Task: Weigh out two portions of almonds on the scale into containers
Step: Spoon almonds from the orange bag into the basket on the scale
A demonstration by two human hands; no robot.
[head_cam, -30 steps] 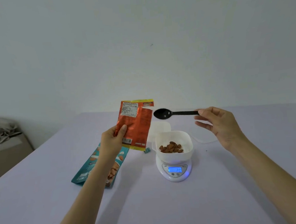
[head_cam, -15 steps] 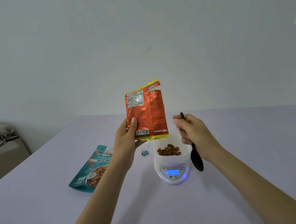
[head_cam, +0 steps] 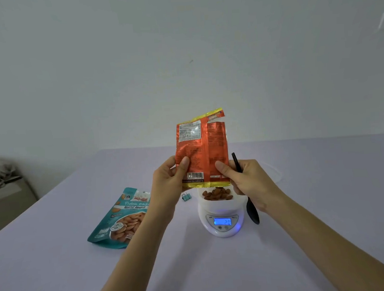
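An orange packet (head_cam: pixel 201 149) is held upright just above the scale (head_cam: pixel 222 222). The left hand (head_cam: pixel 168 180) pinches its lower left edge. The right hand (head_cam: pixel 247 182) pinches its lower right edge and also grips a black spoon (head_cam: pixel 252 211), whose bowl hangs just right of the scale. Almonds (head_cam: pixel 216 193) lie in the white container (head_cam: pixel 240 202) on the scale. A teal bag (head_cam: pixel 121 219) lies on the counter (head_cam: pixel 194 269), left of the scale.

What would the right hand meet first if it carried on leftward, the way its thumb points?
The right hand pinches the orange packet; past that, probably the left hand on the packet's other edge.
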